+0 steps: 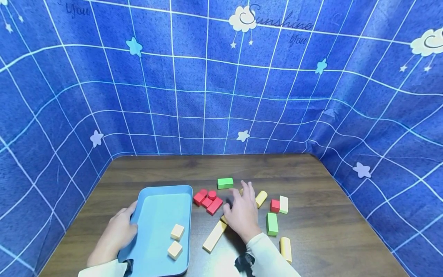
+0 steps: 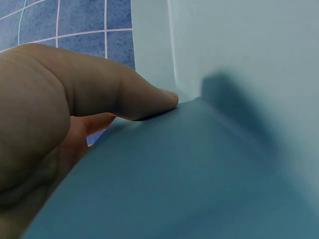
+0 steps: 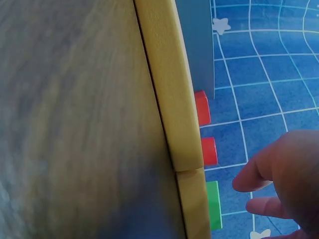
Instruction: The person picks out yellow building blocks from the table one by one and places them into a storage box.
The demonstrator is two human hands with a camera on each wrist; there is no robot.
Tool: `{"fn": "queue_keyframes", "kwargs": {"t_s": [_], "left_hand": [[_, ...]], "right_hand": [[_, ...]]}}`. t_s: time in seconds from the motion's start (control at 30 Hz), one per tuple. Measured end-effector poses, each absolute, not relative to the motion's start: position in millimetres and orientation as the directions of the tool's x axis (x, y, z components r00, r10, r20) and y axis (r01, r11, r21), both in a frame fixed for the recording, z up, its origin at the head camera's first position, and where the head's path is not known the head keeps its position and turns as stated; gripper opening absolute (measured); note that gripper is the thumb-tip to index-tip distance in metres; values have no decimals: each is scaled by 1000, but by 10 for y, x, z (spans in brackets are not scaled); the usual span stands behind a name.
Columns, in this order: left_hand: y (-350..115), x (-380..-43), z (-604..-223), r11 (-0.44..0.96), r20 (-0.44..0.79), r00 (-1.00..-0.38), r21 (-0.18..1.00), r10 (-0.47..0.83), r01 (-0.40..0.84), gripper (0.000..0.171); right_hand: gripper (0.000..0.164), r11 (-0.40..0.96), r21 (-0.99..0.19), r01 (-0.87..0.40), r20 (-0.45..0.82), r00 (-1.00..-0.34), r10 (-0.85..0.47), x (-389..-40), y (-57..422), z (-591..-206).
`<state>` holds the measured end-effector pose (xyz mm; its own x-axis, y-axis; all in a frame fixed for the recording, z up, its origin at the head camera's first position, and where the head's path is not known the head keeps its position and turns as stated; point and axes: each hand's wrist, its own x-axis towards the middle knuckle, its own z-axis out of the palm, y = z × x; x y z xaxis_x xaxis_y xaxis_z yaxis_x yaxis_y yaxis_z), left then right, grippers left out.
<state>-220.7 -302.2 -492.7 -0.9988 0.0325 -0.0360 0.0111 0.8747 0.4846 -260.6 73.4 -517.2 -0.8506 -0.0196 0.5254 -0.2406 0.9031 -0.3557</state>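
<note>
At nine o'clock on the counter (image 1: 328,234): blue tray (image 1: 149,215), left hand (image 1: 117,231) pinching its rim; two pale wooden cubes (image 1: 177,232) lie toward the tray's four o'clock. Right hand (image 1: 243,215) near counter's middle, fingers spread low over the surface; cannot tell whether they touch the small yellow piece (image 1: 241,191) beside them. Round that hand: green block (image 1: 225,183) at eleven o'clock, red blocks (image 1: 207,202) at ten, long yellow block (image 1: 214,236) at eight, rounded yellow block (image 1: 261,199) at two, red cube (image 1: 275,206) at three, second green block (image 1: 272,224) at four.
</note>
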Motion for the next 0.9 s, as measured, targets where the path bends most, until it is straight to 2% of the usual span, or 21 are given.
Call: {"fn": "queue_keyframes", "kwargs": {"t_s": [0.9], "left_hand": [[-3017,-2203,-4925,878,-40,-999,478,27,4,70]], "right_hand": [[56,924,-365,-118,402,-915,41,-2611,744,-5176]]}}
